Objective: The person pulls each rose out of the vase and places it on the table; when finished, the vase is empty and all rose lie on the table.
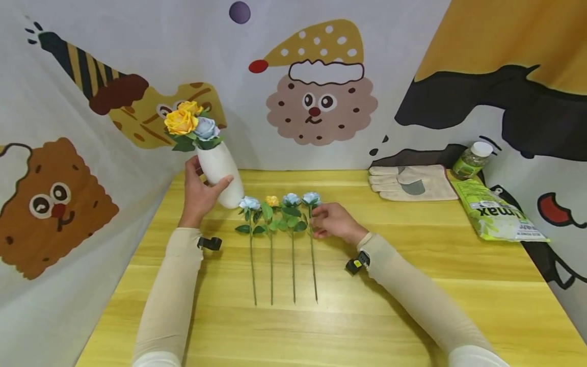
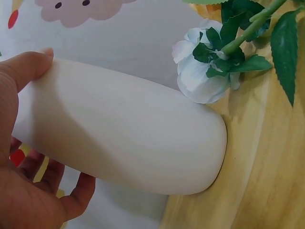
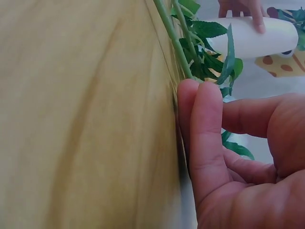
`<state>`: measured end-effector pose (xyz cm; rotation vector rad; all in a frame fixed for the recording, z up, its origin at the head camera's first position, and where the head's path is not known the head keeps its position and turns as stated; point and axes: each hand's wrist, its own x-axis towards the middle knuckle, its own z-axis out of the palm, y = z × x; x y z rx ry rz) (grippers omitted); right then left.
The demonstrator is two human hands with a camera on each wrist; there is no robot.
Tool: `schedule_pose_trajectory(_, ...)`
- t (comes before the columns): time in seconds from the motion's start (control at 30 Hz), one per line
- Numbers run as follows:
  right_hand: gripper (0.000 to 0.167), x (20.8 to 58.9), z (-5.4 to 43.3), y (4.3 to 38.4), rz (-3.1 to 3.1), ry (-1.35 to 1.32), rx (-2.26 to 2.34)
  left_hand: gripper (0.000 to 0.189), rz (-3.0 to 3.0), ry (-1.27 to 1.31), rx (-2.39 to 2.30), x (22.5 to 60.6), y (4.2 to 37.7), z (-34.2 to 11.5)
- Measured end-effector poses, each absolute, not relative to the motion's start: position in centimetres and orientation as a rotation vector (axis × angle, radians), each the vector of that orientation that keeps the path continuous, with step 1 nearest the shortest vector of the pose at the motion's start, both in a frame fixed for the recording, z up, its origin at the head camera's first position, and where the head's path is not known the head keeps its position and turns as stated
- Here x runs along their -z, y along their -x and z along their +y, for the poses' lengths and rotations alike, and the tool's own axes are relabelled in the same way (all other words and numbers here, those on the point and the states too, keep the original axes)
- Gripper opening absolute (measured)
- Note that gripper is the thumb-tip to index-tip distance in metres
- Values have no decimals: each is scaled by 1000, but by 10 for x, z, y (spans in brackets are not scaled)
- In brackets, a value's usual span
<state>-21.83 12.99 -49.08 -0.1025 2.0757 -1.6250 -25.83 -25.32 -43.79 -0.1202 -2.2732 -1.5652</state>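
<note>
"At the left of the table (image 1: 339, 326), what does the left hand (image 1: 202, 193) hold?"
"It grips a white vase (image 1: 220, 165) with yellow and blue flowers (image 1: 181, 123)."
"And the right hand (image 1: 337, 221)?"
"It pinches the stem (image 1: 314, 260) of the rightmost of four flowers (image 1: 311, 199), lying in a row beside the vase. Farther right lies a glove (image 1: 433, 182)."

Draped indoor corner, cartoon-print cloth (image 1: 249, 120), wooden table (image 1: 339, 326)
</note>
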Motion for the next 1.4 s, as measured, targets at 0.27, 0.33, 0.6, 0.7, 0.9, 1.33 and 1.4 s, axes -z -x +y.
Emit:
schedule_pose_trajectory(0.27,49,485,137,218,2137,144,1569,92,-2281,138,1548,437,258,-256)
schedule_pose_trajectory(0.33,47,484,140,219,2161,149,1565,91,-2275,147,1550,437,259,-256)
schedule_pose_trajectory(0.6,40,468,145,216,2224,214,1547,91,-2267,166,1557,438,258,-257)
schedule_pose_trajectory(0.7,39,461,141,215,2234,270,1535,91,-2267,163,1559,437,258,-257)
schedule_pose_trajectory(0.9,32,448,124,216,2260,407,1563,91,-2308,130,1550,435,259,-256)
schedule_pose_trajectory(1.33,25,407,82,232,2300,523,1629,91,-2299,130,1542,437,258,-258)
schedule_pose_trajectory(1.4,24,402,75,236,2315,536,1651,91,-2296,133,1548,436,258,-257)
